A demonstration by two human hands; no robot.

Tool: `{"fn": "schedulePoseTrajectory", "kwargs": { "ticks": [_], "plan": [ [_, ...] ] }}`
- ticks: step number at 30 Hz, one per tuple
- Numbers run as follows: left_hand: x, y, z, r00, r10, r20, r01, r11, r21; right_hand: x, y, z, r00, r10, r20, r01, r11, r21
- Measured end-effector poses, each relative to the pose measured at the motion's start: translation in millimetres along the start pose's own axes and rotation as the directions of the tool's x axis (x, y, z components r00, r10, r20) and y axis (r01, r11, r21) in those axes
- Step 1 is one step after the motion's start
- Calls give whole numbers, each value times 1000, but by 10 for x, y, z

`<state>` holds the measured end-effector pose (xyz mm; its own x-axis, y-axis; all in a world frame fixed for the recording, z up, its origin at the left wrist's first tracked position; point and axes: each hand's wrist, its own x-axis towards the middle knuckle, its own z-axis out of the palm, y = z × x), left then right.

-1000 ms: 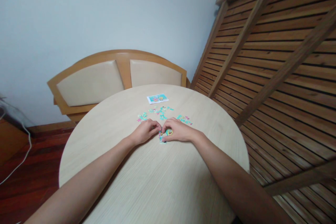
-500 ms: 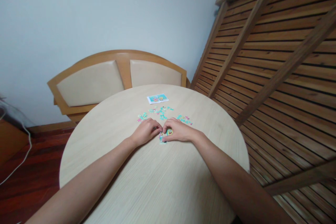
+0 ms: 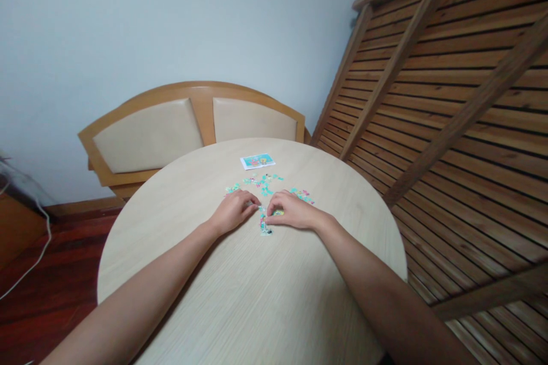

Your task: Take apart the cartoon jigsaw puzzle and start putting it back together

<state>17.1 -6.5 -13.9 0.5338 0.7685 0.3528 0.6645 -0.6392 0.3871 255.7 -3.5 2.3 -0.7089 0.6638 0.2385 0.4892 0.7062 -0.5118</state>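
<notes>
A small strip of joined jigsaw puzzle pieces [image 3: 264, 228] lies on the table between my hands, teal with pink and dark spots. My left hand [image 3: 237, 212] rests just left of the strip's far end. Its thumb and fingers are pinched, with a pale bit of a puzzle piece showing at the tips. My right hand [image 3: 293, 210] is curled at the strip's right side, with thumb and forefinger close together at its edge. Beneath the right palm, a yellow cartoon-face section [image 3: 278, 213] is partly covered. Whether the right fingertips hold a piece is hidden.
Loose puzzle pieces [image 3: 266, 189] lie scattered beyond my hands, with another cluster [image 3: 305, 196] to the right. A picture card [image 3: 257, 161] lies farther back on the round table [image 3: 192, 274]. A headboard [image 3: 205, 91] and slatted wood panel [image 3: 406, 125] stand behind and to the right.
My hands have drawn slightly apart at the strip. The right thumb has moved up, uncovering more of the strip's near end, while the right hand covers more of the yellow face.
</notes>
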Motion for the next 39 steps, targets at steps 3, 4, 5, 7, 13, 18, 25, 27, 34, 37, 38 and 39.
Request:
{"fn": "schedulePoseTrajectory", "kwargs": {
  "ticks": [3, 4, 5, 7, 13, 18, 25, 27, 34, 37, 38, 39],
  "plan": [
    [-10, 17, -28, 1000, 18, -4, -18, 1000, 10, 9, 29, 12, 997, 19, -71, -23, 998, -59],
    [-15, 34, -38, 999, 39, 0, -39, 999, 11, 13, 43, 30, 996, 19, -89, -27, 996, -81],
    [-21, 53, -47, 998, 67, 10, -67, 998, 9, 18, 57, 53, 995, 17, -100, -27, 995, -99],
    [-37, 81, -61, 991, 128, 48, -128, 992, -2, 29, 85, 110, 994, 15, -106, -29, 991, -131],
    [-78, 59, -42, 980, 174, 102, -170, 984, -47, 91, 118, 228, 989, 65, -131, -87, 982, -167],
    [-73, 50, -29, 982, 156, 107, -150, 987, -61, 138, 85, 233, 979, 126, -161, -148, 980, -135],
    [-74, 19, 4, 987, 140, 74, -134, 988, -74, 156, 70, 227, 969, 182, -169, -187, 982, -12],
    [-74, 7, 12, 987, 143, 72, -137, 988, -74, 165, 84, 243, 968, 187, -169, -186, 982, 21],
    [-73, -8, 16, 987, 149, 60, -146, 988, -53, 184, 60, 285, 960, 210, -187, -222, 974, -42],
    [-75, -9, 21, 988, 147, 57, -143, 988, -58, 174, 10, 271, 954, 220, -203, -239, 968, -76],
    [-75, -9, 23, 988, 146, 60, -142, 988, -57, 171, -3, 266, 953, 221, -206, -242, 967, -83],
    [-75, -8, 24, 987, 144, 63, -141, 988, -55, 168, -13, 263, 953, 220, -208, -243, 966, -90]
  ]
}}
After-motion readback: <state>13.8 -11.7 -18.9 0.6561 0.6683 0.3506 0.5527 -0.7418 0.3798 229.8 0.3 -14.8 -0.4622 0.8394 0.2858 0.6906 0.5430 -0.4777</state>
